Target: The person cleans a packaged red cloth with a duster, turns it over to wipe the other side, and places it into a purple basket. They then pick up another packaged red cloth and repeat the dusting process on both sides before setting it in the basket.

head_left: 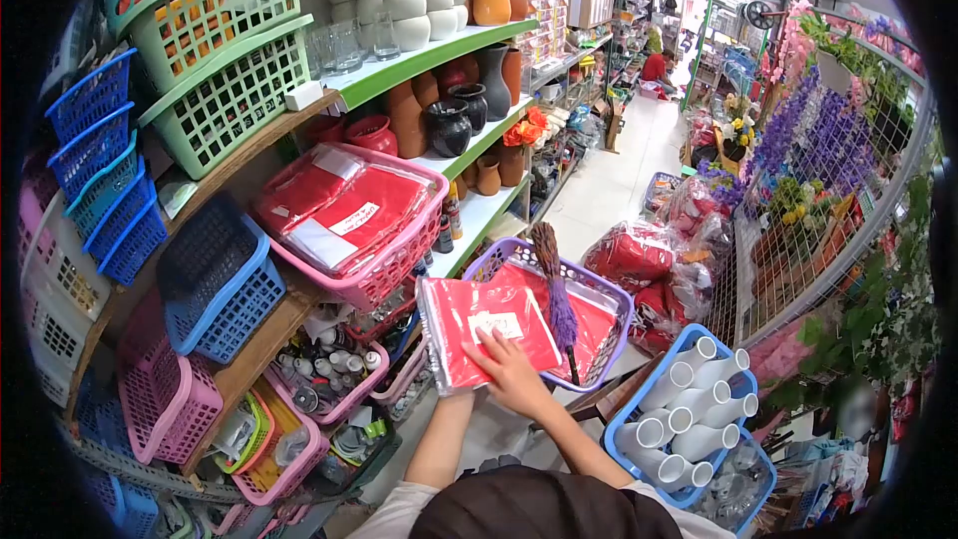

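A stack of flat red packets in clear plastic (449, 324) with a white handwritten label is held in front of me. My left hand (456, 405) supports it from underneath, its fingers hidden by the packets. My right hand (511, 371) lies flat on the top packet, fingers spread beside the label. Just beyond, a purple basket (626, 314) holds more red packets (597, 324). A small broom with purple binding (557, 289) rests across that basket.
On the left shelf, a pink basket (436, 215) holds similar red packets. A blue basket of white vases (614, 424) stands at right. Bagged red goods (629, 255) lie on the aisle floor near a wire rack of flowers (813, 140). A person in red (656, 70) is far down the aisle.
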`<action>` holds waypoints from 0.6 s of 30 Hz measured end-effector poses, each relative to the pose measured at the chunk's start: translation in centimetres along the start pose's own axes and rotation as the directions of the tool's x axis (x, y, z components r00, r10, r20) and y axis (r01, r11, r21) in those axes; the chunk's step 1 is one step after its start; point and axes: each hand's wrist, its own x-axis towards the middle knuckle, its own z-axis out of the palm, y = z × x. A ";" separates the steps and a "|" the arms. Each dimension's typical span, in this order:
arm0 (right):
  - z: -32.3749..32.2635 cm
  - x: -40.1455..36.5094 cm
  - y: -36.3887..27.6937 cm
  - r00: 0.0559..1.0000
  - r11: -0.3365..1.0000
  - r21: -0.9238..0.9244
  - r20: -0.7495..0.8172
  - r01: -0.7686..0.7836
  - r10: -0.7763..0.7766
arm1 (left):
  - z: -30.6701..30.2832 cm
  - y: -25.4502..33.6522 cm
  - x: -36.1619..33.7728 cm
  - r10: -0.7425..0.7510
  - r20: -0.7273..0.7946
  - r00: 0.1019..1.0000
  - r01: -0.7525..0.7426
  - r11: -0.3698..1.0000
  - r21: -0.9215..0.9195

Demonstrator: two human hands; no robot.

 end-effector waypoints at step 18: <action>10.9 -9.6 21.7 0.453 0.508 0.257 -0.245 -0.822 0.857 | -5.1 0.7 -2.3 -0.105 -0.200 0.974 0.095 0.994 -0.062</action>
